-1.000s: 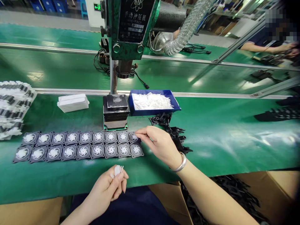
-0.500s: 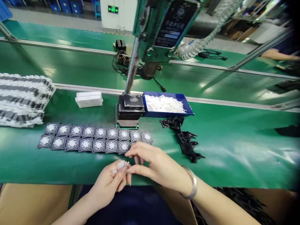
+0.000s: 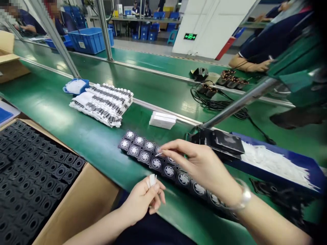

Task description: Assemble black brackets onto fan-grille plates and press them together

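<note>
My left hand (image 3: 146, 195) is closed on a small bunch of thin white strips (image 3: 152, 180), low in front of the rows. Above the two rows of square black parts (image 3: 156, 163) with white swirl discs, my right hand (image 3: 196, 158) pinches one small white piece (image 3: 158, 153) between thumb and fingertips. That hand wears a silver bangle and hides some of the back-row parts. To its right lies a dark blue tray (image 3: 310, 163) heaped with white strips (image 3: 276, 163), beside a black block (image 3: 224, 141).
A white block (image 3: 162, 120) and a striped stack (image 3: 102, 103) stand behind the rows. At left, a cardboard box (image 3: 84, 190) holds many black parts. A slanted metal post (image 3: 240, 100) and black frames (image 3: 278, 197) are at right. Other people sit across the bench.
The view has swung left, bringing the box of black parts in. My right hand has left my left hand and is now over the rows, pinching a white piece.
</note>
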`<state>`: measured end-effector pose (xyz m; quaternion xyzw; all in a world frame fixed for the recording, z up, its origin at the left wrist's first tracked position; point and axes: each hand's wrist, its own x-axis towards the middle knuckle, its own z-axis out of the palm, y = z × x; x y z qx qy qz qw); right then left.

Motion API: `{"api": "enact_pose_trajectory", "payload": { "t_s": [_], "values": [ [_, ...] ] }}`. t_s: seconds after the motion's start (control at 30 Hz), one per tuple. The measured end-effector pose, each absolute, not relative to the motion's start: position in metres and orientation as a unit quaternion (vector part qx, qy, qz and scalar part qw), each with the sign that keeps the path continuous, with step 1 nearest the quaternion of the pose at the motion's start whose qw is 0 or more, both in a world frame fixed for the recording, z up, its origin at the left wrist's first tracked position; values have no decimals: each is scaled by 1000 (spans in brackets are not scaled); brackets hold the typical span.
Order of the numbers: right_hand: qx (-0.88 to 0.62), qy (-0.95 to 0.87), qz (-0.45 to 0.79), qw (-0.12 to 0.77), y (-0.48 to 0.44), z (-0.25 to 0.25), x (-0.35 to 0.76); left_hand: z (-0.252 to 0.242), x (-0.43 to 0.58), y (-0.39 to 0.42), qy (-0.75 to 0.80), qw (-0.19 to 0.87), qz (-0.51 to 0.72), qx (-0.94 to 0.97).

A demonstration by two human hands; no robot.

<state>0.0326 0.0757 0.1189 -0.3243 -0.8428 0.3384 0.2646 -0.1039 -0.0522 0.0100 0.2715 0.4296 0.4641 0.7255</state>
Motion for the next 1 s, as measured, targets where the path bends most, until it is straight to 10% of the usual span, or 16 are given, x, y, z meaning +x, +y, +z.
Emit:
{"api": "enact_pose_trajectory", "payload": {
  "t_s": [0.6, 0.8, 1.0],
  "values": [
    [-200, -937, 208, 197, 106, 71, -89, 1, -155, -58, 448, 697, 477, 294],
    [-232, -901, 127, 343, 93, 123, -61, 13, -164, -59, 465, 670, 476, 328],
    [-199, -905, 361, 103, 58, 101, -31, 22, -168, -57, 486, 603, 474, 419]
  ]
}}
